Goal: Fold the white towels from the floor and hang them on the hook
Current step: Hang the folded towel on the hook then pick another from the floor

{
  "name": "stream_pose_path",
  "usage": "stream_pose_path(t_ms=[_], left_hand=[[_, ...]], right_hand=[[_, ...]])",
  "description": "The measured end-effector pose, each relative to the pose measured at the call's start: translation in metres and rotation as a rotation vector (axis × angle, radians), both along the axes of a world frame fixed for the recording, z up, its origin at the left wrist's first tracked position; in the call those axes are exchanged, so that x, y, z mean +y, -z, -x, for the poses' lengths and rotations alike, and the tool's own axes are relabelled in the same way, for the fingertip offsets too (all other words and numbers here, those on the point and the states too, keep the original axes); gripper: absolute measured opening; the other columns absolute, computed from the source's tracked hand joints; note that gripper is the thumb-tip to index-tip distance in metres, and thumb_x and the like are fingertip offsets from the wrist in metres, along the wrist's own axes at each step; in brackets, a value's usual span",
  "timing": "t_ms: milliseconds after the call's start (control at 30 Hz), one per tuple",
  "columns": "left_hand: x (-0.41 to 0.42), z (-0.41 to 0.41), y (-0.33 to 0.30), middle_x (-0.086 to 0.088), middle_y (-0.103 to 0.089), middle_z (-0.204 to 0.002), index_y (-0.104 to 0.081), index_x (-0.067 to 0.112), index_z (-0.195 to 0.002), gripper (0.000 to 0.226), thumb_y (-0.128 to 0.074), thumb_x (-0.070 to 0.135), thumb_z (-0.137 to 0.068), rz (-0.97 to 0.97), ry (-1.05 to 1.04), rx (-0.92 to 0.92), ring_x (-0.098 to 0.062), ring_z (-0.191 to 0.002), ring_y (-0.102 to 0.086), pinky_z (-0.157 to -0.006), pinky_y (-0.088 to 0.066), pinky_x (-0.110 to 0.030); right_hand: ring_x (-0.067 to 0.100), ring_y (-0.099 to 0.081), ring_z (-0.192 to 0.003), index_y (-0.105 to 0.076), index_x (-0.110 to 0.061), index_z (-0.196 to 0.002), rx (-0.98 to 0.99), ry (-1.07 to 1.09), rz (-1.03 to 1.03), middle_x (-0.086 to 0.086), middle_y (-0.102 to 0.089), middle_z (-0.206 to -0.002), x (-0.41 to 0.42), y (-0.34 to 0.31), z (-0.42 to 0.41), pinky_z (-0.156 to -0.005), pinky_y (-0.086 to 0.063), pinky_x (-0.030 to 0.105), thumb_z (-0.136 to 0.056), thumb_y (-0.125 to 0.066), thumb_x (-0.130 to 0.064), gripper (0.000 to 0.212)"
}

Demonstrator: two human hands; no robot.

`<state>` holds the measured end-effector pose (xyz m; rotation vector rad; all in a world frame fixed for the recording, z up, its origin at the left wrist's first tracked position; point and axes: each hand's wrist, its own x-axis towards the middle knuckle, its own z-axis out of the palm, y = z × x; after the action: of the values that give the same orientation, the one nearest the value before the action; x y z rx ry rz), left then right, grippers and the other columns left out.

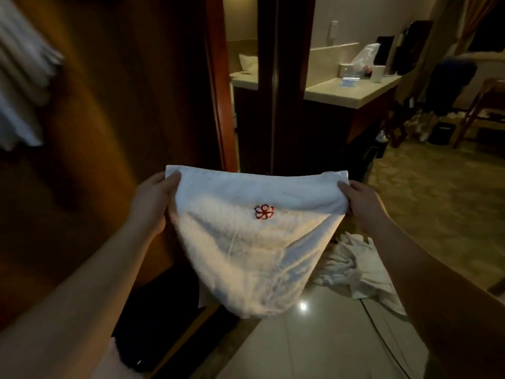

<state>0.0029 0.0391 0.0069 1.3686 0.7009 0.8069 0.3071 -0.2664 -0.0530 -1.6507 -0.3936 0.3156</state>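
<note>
I've got both hands, left [153, 199] and right [363, 203], pinching one towel [246, 242] mid-frame, half folded, another pile [355, 266] lower right waiting, nothing hung yet afaict.

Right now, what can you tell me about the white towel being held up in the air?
The white towel looks like soft terry cloth, with a small red embroidered emblem near its top middle. It hangs in the air, stretched between the left hand and the right hand, whose fingers pinch its two upper corners. The top edge is folded over into a band; the rest sags to a rounded bottom above the shiny tiled floor. It touches nothing else.
</note>
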Motion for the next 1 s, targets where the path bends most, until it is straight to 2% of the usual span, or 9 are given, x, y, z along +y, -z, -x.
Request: stream_pose_path(t_ms=[167,300,400,500,667,733,833,900,1000], left_hand=[[0.009,0.091,-0.021,0.005,-0.075,-0.095,-0.072,0.018,-0.108,0.017,-0.066,0.026,-0.095,-0.118,-0.093,0.015,-0.009,-0.083,-0.072,-0.068,-0.052,-0.026],[0.016,0.145,-0.03,0.006,-0.078,-0.086,-0.076,0.022,-0.092,0.009,-0.067,0.025,-0.093,-0.161,-0.17,0.006,-0.008,-0.074,-0.073,-0.062,-0.055,-0.026],[0.017,0.179,-0.03,0.004,-0.078,-0.086,-0.079,0.028,-0.084,0.011,-0.07,0.027,-0.089,-0.157,-0.23,-0.023,-0.012,-0.074,-0.074,-0.058,-0.054,-0.026],[0.015,0.206,-0.027,-0.002,-0.078,-0.086,-0.081,0.027,-0.08,0.013,-0.071,0.025,-0.086,-0.097,-0.282,-0.077,-0.016,-0.077,-0.075,-0.059,-0.056,-0.026],[0.011,0.239,-0.006,-0.008,-0.078,-0.094,-0.075,0.01,-0.099,0.026,-0.072,0.032,-0.085,0.135,-0.361,-0.069,-0.024,-0.083,-0.076,-0.063,-0.058,-0.034],[0.005,0.246,0.005,-0.008,-0.078,-0.092,-0.073,0.007,-0.101,0.026,-0.071,0.03,-0.088,0.225,-0.41,-0.085,-0.023,-0.08,-0.076,-0.061,-0.059,-0.034],[-0.015,0.249,0.02,-0.013,-0.077,-0.1,-0.072,0.003,-0.105,0.029,-0.069,0.028,-0.09,0.314,-0.442,-0.14,-0.029,-0.09,-0.075,-0.085,-0.06,-0.048],[-0.035,0.248,0.027,-0.016,-0.075,-0.107,-0.072,0.003,-0.111,0.033,-0.068,0.028,-0.09,0.353,-0.421,-0.186,-0.034,-0.101,-0.072,-0.097,-0.053,-0.055],[-0.069,0.238,0.035,-0.017,-0.075,-0.108,-0.073,0.006,-0.111,0.029,-0.066,0.027,-0.093,0.334,-0.403,-0.251,-0.036,-0.104,-0.071,-0.093,-0.055,-0.052]], right_hand=[[0.025,-0.073,-0.095,-0.072,-0.027,-0.109,-0.047,-0.011,0.009,0.003,-0.075,-0.104,0.036,-0.016,0.08,-0.087,-0.06,0.049,-0.096,-0.062,-0.045,0.024],[0.019,-0.073,-0.092,-0.07,-0.033,-0.102,-0.08,-0.052,0.012,-0.002,-0.075,-0.1,0.06,-0.036,0.125,-0.081,-0.06,0.043,-0.094,-0.058,-0.049,0.022],[0.021,-0.073,-0.098,-0.07,-0.028,-0.106,-0.024,-0.141,-0.038,-0.002,-0.076,-0.103,0.08,-0.046,0.154,-0.081,-0.058,0.039,-0.096,-0.055,-0.037,0.02],[0.026,-0.072,-0.103,-0.07,-0.021,-0.118,0.154,-0.184,-0.12,0.004,-0.076,-0.11,0.093,-0.047,0.183,-0.088,-0.058,0.045,-0.098,-0.056,-0.03,0.026],[0.031,-0.076,-0.089,-0.061,-0.004,-0.12,0.66,-0.228,-0.257,0.017,-0.077,-0.102,0.106,-0.035,0.232,-0.074,-0.053,0.042,-0.105,-0.049,-0.025,0.028],[0.035,-0.072,-0.098,-0.057,-0.003,-0.129,0.79,-0.246,-0.276,0.019,-0.074,-0.109,0.11,-0.027,0.253,-0.077,-0.051,0.045,-0.106,-0.045,-0.025,0.034],[0.035,-0.067,-0.111,-0.055,-0.006,-0.135,0.892,-0.189,-0.255,0.017,-0.07,-0.123,0.116,-0.012,0.289,-0.084,-0.054,0.044,-0.103,-0.052,-0.024,0.037],[0.033,-0.07,-0.108,-0.059,-0.009,-0.13,0.91,-0.129,-0.291,0.014,-0.072,-0.121,0.117,-0.005,0.313,-0.089,-0.057,0.043,-0.1,-0.06,-0.024,0.034],[0.021,-0.077,-0.084,-0.068,-0.018,-0.109,0.766,-0.153,-0.369,0.004,-0.079,-0.098,0.116,-0.005,0.351,-0.066,-0.061,0.032,-0.101,-0.059,-0.026,0.015]])
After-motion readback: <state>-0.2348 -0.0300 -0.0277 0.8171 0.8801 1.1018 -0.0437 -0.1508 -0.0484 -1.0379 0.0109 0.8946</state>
